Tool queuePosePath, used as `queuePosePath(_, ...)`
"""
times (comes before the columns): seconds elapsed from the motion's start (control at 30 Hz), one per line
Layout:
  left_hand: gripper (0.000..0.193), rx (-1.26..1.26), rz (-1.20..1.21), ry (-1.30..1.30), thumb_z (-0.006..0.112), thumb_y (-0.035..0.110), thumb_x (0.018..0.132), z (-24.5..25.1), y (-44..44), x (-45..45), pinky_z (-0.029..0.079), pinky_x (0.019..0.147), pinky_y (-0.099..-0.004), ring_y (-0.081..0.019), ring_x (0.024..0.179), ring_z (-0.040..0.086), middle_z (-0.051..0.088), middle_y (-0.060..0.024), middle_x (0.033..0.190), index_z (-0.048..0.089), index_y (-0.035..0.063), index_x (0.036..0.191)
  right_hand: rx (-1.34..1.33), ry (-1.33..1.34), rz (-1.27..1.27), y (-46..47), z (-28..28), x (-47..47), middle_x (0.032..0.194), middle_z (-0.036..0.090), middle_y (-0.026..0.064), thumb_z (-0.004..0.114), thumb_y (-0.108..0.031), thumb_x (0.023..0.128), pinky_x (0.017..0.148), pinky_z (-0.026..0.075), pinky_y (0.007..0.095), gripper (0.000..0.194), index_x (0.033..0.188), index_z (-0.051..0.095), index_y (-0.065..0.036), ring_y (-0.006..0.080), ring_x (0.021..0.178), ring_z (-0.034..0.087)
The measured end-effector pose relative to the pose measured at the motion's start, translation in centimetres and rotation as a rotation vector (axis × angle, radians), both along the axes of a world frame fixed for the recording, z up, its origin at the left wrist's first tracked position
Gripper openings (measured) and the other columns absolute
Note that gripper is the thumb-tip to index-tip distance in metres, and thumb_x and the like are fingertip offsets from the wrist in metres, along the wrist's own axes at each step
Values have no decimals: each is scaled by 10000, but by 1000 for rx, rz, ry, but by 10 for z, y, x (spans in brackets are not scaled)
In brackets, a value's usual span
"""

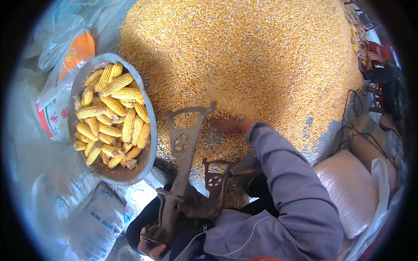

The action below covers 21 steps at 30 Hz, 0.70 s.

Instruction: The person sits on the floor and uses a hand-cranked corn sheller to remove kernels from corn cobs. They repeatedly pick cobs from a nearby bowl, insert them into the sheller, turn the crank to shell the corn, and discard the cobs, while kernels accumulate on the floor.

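Observation:
My right hand (230, 125) is low in a large heap of loose corn kernels (254, 58). A blur of moving kernels lies just beyond it, and its fingers are partly hidden. A rusty cast-metal machine (183, 169) with openwork legs lies tilted over my lap, its legs pointing away from me. One leg (186, 130) rises just left of my right hand; a second leg (214, 177) is lower down. My left hand (150, 246) curls its fingers around the machine's near end, at the bottom of the view. To the left, a worn basin (151, 140) holds many yellow corn cobs (112, 104).
Printed sacks (60, 107) and plastic sheeting (55, 49) line the left side. At right are a filled plastic sack (349, 192), a cardboard piece (370, 130) and a dark cable (346, 107). Another person's hand (375, 57) and dark sleeve show at the far right edge.

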<state>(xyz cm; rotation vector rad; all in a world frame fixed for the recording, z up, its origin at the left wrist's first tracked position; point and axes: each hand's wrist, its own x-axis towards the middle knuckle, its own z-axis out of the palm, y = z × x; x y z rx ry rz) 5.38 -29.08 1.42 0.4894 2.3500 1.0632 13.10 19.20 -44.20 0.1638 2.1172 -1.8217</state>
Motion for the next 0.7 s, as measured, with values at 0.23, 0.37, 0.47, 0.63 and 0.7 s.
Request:
queuePosePath(0.23, 720, 242, 186, 259, 840, 97, 793, -23, 22, 28, 493, 1162, -468, -346, 1272, 670, 673, -212, 1369, 527, -20, 1431, 1444, 97, -81, 271, 153, -50, 1207, 677, 182, 537, -240, 1050, 1018, 508, 483, 298, 1203, 724, -67, 360, 1239, 634)
queuePosePath(0.37, 616, 237, 81, 240, 796, 72, 781, -40, 22, 31, 501, 1147, -460, -364, 1264, 664, 598, -275, 1432, 564, -12, 1346, 1653, -206, -217, 341, 260, -61, 1001, 750, 207, 569, -184, 1005, 888, 587, 485, 266, 1062, 789, -45, 369, 1093, 732)
queuePosePath(0.47, 569, 345, 101, 420, 816, 68, 770, -36, 50, 35, 523, 1106, -455, -378, 1257, 664, 574, -299, 1431, 579, -4, 1282, 1829, -109, -91, 298, 251, -57, 925, 730, 163, 604, -171, 973, 753, 581, 530, 207, 979, 779, -60, 378, 947, 732)
queuePosePath(0.63, 301, 263, 158, 571, 863, 117, 847, -21, 84, 35, 642, 935, -470, -443, 1150, 710, 589, -338, 1311, 666, 150, 1072, 528, -194, -147, 47, 132, -39, 1139, 728, 222, 609, -164, 922, 921, 556, 537, 276, 1141, 737, -56, 404, 1042, 718)
queuePosePath(0.7, 295, 199, 149, 454, 862, 126, 857, -13, 75, 31, 637, 955, -462, -434, 1169, 705, 605, -338, 1289, 669, 154, 1078, 686, 688, 394, -46, 109, -54, 1461, 631, 183, 564, -162, 991, 1168, 440, 548, 434, 1415, 654, -145, 383, 1382, 578)
